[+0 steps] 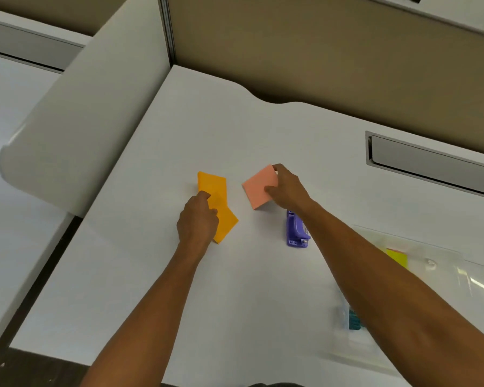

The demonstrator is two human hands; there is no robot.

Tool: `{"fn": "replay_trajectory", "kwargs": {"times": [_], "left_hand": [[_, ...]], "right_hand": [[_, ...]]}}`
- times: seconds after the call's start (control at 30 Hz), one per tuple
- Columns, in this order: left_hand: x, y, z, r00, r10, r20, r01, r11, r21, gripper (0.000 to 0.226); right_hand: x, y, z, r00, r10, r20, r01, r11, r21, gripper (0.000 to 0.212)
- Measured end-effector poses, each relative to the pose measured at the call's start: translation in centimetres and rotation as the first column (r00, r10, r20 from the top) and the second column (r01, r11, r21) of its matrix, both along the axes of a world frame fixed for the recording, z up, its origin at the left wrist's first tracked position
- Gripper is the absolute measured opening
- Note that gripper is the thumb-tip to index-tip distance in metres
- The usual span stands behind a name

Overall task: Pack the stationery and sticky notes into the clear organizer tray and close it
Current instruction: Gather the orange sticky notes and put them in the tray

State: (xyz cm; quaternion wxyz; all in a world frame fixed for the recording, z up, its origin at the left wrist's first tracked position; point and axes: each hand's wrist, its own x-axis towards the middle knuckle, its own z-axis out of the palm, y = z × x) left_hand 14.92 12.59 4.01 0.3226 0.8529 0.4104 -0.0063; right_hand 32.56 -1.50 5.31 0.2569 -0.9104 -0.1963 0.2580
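Both hands are gathering sticky notes at once, probably to carry them over in one trip. The left hand (199, 219) has its fingers curled over the near edge of the orange sticky notes (217, 202), which look like two pads fanned apart on the counter (157, 275), so it seems to be pinching them together. The right hand (287, 188) grips the pink sticky notes (259, 185) by their right edge, thumb on top; the pad is tilted with one side off the surface, so it appears partly lifted. Just behind that wrist a purple stapler (296, 233) lies untouched. The clear organizer tray (430, 275) sits toward the right edge of the counter, open I judge, already holding a yellow pad (397, 256).
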Motion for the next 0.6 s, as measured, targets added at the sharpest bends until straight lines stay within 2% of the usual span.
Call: {"fn": "replay_trajectory", "kwargs": {"times": [0.17,0.33,0.6], "left_hand": [[-1.8,-1.0,1.7,0.997,0.006,0.076,-0.006,1.000,0.000,0.034],[-3.2,-3.1,3.1,0.988,0.006,0.157,0.008,0.996,-0.085,0.036],[-3.7,-7.5,5.4,0.959,0.012,0.282,0.041,0.983,-0.181,0.042]], "right_hand": [[-2.5,-3.4,1.7,0.996,-0.087,-0.002,0.086,0.985,0.152,0.047],[-4.9,-8.1,4.4,0.980,-0.199,-0.031,0.197,0.922,0.332,0.036],[-6.8,-17.6,6.8,0.938,-0.347,0.015,0.305,0.843,0.443,0.027]]}}
